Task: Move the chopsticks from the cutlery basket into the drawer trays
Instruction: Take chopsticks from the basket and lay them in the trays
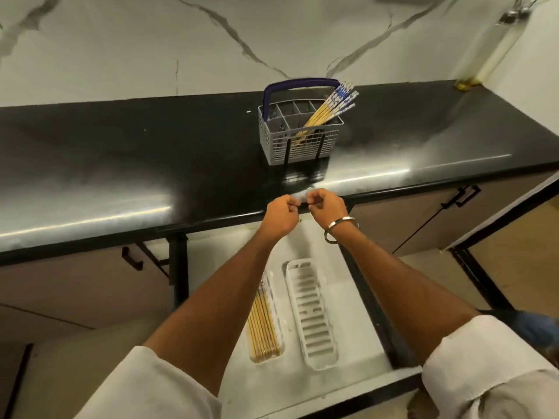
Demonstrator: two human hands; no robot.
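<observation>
On the glossy black table (151, 164) stands a grey plastic cutlery basket with a dark blue handle (299, 131), a little beyond the centre of the view, toward 12 o'clock from the hands. In its right front compartment there is a bundle of yellow wooden chopsticks with blue and white patterned tops (328, 111); they lean to 1 o'clock and their tops stand out over the basket rim.

Below the table edge the white drawer (302, 385) is pulled open. Inside it lie two long white plastic trays side by side. The left tray (276, 300) carries a row of yellow chopsticks (261, 331) lying flat along its length. The right slotted tray (311, 316) has nothing in it.

Both hands are raised over the front edge of the table, just at 6 o'clock from the basket and apart from it. The left hand (279, 214) and the right hand (325, 208) are curled, with the fingertips nearly meeting each other. Each grip is narrow, fingers bent inward; I cannot tell if something small is pinched between them. A silver metal bangle (340, 228) sits on the right wrist. Both arms have pale rolled sleeves.
</observation>
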